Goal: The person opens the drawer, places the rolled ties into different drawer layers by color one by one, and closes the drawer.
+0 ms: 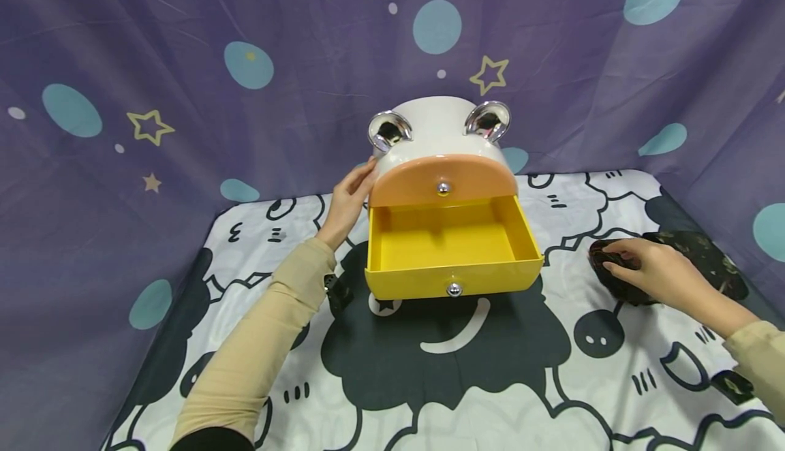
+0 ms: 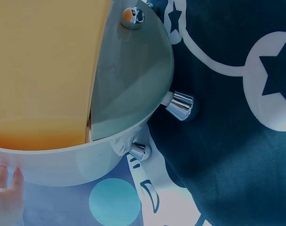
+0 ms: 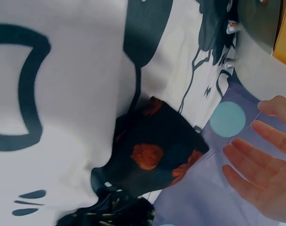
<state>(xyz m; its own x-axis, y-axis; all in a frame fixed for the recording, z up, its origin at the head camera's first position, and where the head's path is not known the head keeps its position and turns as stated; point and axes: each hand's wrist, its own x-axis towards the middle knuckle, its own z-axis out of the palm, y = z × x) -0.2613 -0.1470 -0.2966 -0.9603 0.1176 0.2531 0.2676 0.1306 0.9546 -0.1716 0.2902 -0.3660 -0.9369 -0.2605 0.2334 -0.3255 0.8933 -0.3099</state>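
A white storage box [image 1: 432, 124] with two shiny round ears stands at the back. Its yellow lower drawer [image 1: 454, 281] is pulled out, and the inside shows bare. Above it the orange upper drawer front [image 1: 444, 178] sits closed. My left hand [image 1: 351, 199] rests its loosely extended fingers against the box's left side; in the left wrist view its fingertips [image 2: 13, 181] lie along the white wall. At the right, my right hand [image 1: 659, 270] hovers close over a dark crumpled cloth bundle [image 1: 613, 291]. The right wrist view shows its fingers spread, holding nothing.
Dark floral fabric [image 1: 699, 253] lies behind the right hand, with orange blooms on its folded part [image 3: 157, 150]. A sheep-patterned cloth [image 1: 454, 383] covers the table. Purple curtains [image 1: 306, 110] with stars and dots hang at the back and sides.
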